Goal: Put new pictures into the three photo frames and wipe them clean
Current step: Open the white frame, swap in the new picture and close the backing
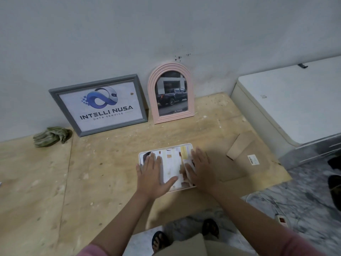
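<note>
A white photo frame [186, 146] lies flat on the plywood floor board, with a printed picture [170, 163] lying inside it. My left hand [153, 172] presses flat on the picture's left side, fingers straight. My right hand [200, 168] lies flat on its right side, over a lifted paper edge. A grey frame [55, 100] with a logo print leans on the wall at the back left. Beside it a pink arched frame [153, 100] with a truck photo leans on the same wall.
A crumpled green cloth [51, 136] lies left of the grey frame. A folded cardboard piece [243, 150] lies to the right. A white cabinet [287, 100] stands at the right. A white cable and power strip [280, 218] lie on the marble floor.
</note>
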